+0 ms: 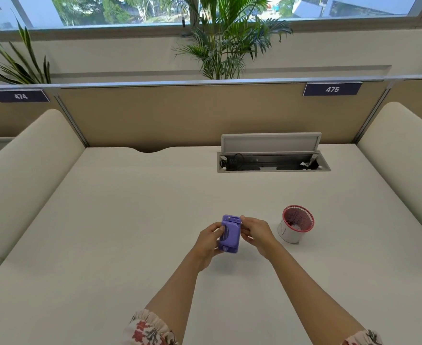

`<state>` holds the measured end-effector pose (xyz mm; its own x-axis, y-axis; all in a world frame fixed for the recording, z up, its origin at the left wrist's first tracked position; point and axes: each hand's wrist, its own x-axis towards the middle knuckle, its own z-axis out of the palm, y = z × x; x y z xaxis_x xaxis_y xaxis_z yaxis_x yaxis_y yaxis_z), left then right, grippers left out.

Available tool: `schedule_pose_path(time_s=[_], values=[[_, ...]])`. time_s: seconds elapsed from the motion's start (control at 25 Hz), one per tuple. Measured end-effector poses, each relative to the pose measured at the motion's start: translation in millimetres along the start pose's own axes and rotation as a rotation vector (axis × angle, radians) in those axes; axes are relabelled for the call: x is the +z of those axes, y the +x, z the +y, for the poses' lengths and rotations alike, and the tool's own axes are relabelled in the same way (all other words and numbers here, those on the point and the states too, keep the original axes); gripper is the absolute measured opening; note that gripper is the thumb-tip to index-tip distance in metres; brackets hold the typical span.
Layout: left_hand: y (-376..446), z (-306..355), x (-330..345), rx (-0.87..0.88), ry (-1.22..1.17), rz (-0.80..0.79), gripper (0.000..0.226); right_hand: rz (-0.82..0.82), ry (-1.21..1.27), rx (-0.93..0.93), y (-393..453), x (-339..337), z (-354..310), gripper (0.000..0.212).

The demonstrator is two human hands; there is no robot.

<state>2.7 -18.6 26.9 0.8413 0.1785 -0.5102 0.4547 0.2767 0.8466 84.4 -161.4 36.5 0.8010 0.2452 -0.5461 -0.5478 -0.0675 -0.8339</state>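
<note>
A small purple plastic device (229, 234), box-shaped with a dark oval part on its face, is held above the white desk (130, 220) near the middle. My left hand (208, 241) grips its left side and bottom, thumb on the left edge. My right hand (254, 232) pinches its upper right edge with fingers curled. To the right stands a small white cup with a red rim (296, 224), tilted toward me, with dark bits inside.
An open cable hatch (272, 161) with its lid raised is set in the desk at the back right. Cream padded dividers (25, 170) flank both sides, and a beige partition (205, 115) with number tags closes the back. Plants stand behind it.
</note>
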Motion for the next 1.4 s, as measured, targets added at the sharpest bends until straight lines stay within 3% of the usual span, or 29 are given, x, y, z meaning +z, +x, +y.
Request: schedule_pose_path(time_s=[0.16, 0.32, 0.44, 0.6, 1.12, 1.4], values=[[4.4, -1.6, 1.2, 0.004, -0.041, 0.054, 0.018, 0.229, -0.223, -0.216, -5.0, 11.6, 4.5, 0.026], [9.2, 6.3, 2.1, 0.049, -0.123, 0.073, 0.019, 0.049, -0.379, -0.315, -14.6, 23.5, 6.5, 0.029], [11.3, 11.6, 0.4, -0.025, -0.192, 0.096, 0.028, 0.026, -0.465, -0.376, -18.0, 23.8, 5.4, 0.02], [14.0, 14.4, -6.8, -0.094, -0.18, 0.092, 0.049, -0.014, -0.5, -0.369, -20.2, 23.5, 4.7, 0.02], [13.6, 17.8, -6.1, -0.042, -0.118, 0.17, 0.051, -0.038, -0.476, -0.396, -27.7, 29.1, 0.8, 0.018], [8.2, 8.3, 5.6, -0.001, -0.377, -0.009, 0.046, 0.08, -0.375, -0.381, -27.0, 29.7, -16.4, 0.014]])
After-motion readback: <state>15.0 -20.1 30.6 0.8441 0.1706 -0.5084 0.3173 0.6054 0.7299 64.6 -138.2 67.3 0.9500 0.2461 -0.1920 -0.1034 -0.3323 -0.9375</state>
